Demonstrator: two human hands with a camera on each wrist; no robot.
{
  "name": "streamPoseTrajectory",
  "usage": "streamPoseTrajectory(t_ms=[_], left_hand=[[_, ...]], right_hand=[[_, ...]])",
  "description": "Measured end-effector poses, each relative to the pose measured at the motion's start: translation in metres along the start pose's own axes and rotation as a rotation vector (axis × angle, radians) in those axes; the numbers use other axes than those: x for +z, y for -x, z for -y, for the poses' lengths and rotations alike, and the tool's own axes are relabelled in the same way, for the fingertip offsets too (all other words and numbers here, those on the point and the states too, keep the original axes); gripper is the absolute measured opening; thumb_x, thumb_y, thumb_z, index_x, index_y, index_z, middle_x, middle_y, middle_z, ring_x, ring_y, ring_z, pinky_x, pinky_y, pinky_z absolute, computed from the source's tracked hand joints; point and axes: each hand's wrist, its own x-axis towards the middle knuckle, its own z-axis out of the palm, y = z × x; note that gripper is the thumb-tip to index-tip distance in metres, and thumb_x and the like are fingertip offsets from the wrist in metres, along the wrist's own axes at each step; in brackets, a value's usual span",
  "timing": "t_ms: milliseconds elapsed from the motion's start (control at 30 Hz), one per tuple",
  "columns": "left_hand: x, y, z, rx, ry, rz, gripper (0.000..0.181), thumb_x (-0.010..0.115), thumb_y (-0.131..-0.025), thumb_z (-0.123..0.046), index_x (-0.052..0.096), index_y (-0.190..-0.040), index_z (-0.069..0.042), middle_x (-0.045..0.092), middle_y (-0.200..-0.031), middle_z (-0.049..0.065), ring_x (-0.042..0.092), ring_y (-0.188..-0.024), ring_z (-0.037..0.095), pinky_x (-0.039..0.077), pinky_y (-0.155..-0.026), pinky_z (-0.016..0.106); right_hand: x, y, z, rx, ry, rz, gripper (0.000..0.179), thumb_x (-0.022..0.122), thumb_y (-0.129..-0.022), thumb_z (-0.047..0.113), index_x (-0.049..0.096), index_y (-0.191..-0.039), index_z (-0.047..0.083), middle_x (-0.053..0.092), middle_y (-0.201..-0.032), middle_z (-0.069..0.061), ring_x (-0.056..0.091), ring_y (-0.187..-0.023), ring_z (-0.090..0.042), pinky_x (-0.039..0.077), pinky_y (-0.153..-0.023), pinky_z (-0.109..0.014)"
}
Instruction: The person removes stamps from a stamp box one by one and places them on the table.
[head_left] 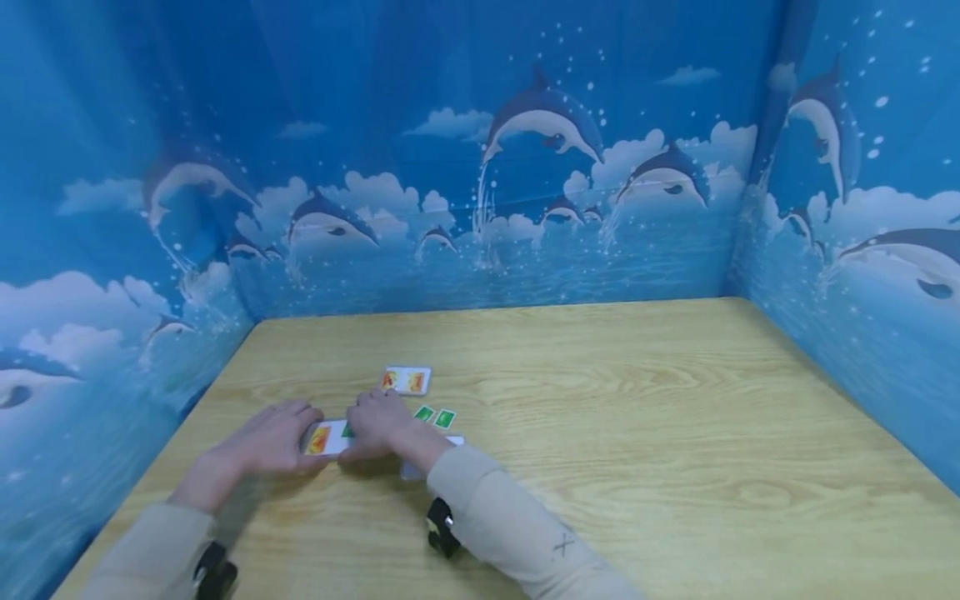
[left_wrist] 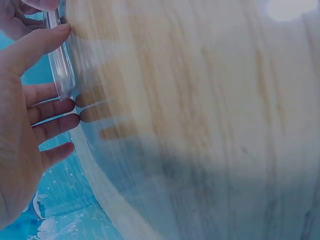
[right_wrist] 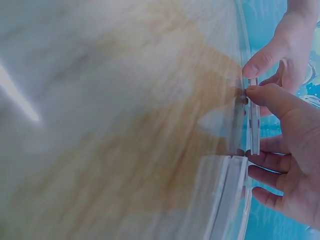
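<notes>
Dark X-shaped mark [head_left: 564, 544] on the right sleeve [head_left: 510, 508]. No readable text or numbers on the held picture card [head_left: 330, 437] or elsewhere.

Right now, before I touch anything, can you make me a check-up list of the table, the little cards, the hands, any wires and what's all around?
Surface: wood-patterned tabletop, shiny in the wrist views.
Job's things: white card with an orange picture, between the hands; picture card lying farther back; two small green pieces near the right forearm; another piece partly hidden by that forearm.
Clutter: nothing seen.
Grippers: left hand and right hand both hold the white card by its edges.
Cables: nothing seen.
Surroundings: blue backdrop printed with dolphins and clouds, behind the table and at both sides.
</notes>
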Motion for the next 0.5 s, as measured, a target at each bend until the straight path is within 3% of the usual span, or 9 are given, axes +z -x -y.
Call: streamPoseTrajectory(t_ms=[267, 500], left_hand=[[-0.0012, -0.0006, 0.0009, -0.008, 0.002, 0.014, 0.059, 0.068, -0.072, -0.055, 0.061, -0.107, -0.007, 0.056, -0.102, 0.006, 0.052, -0.091, 0.023, 0.042, -0.081, 0.050], [-0.0012, -0.0013, 0.0008, 0.032, -0.011, 0.001, 0.056, 0.070, -0.071, -0.051, 0.061, -0.103, -0.006, 0.055, -0.096, 0.004, 0.052, -0.082, 0.020, 0.045, -0.073, 0.045]], right_hand=[[-0.0019, 0.0013, 0.0008, 0.001, -0.024, 0.005, 0.058, 0.062, -0.076, 0.062, 0.059, -0.117, 0.021, 0.053, -0.118, 0.004, 0.046, -0.105, -0.012, 0.035, -0.097, -0.033], [0.0021, -0.0001, 0.0043, -0.012, -0.004, -0.036, 0.061, 0.062, -0.077, 0.060, 0.055, -0.123, 0.021, 0.050, -0.123, 0.004, 0.044, -0.111, -0.013, 0.035, -0.098, -0.033]])
